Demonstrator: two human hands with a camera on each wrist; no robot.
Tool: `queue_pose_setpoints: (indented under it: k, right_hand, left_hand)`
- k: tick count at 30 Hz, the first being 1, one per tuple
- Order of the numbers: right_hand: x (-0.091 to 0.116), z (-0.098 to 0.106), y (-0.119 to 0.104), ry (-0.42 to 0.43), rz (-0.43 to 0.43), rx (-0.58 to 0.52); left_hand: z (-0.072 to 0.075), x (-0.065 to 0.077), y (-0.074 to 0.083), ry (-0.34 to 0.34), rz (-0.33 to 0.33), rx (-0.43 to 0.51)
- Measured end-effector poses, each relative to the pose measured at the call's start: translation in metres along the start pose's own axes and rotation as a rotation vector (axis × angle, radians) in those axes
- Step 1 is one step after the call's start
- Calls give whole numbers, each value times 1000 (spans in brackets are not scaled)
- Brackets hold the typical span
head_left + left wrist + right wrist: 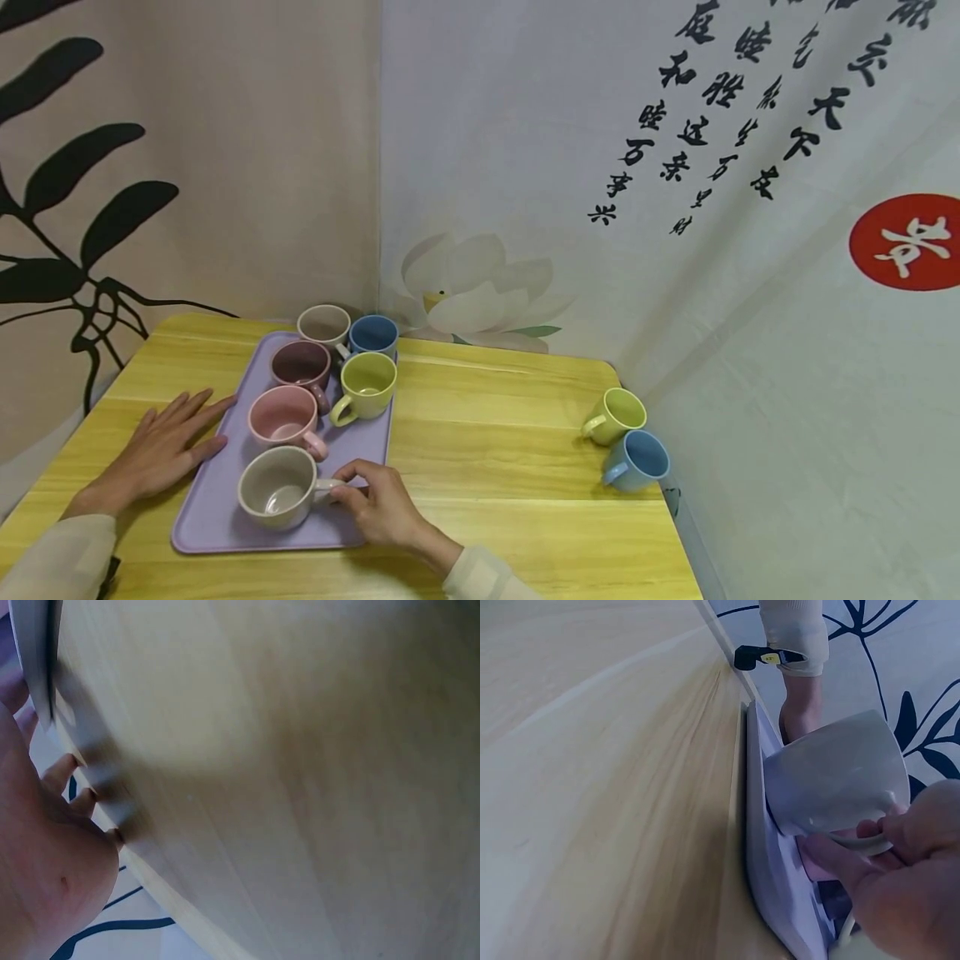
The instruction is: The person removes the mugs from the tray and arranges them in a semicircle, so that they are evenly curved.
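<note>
My right hand pinches the handle of a pale grey mug at the near end of the lilac tray. In the right wrist view the mug is upright on the tray, its handle between thumb and fingers. My left hand lies with spread, straight fingers along the tray's left side, fingertips at its rim. Behind the grey mug are a pink mug, a maroon mug and a yellow-green mug. A beige mug and a blue mug occupy the far end.
Toward the right edge of the wooden table, another yellow-green mug and another blue mug stand close together. A printed cloth hangs behind the table and along its right side.
</note>
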State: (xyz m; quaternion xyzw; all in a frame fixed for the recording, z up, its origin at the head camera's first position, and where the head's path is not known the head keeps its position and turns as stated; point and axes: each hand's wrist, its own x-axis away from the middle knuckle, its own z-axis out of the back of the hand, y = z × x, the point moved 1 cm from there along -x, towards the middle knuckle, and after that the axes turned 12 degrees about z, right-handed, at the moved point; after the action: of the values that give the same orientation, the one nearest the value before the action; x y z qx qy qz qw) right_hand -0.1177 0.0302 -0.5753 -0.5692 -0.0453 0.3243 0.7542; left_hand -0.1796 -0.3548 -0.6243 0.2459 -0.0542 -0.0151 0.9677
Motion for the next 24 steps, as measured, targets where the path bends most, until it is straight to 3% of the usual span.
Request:
queue_pose_setpoints:
  k: [10,17,24]
  right_hand:
    - [9,11,-6,29,-37,-75]
    - [19,28,-12,69,-92,-193]
    - [31,49,-10,92,-111,-235]
  left_hand:
    - [-1,0,-1,2,2,-4]
    - [-2,-1,-2,16,-10,-4]
    - [-3,-1,-3,12,-5,-6]
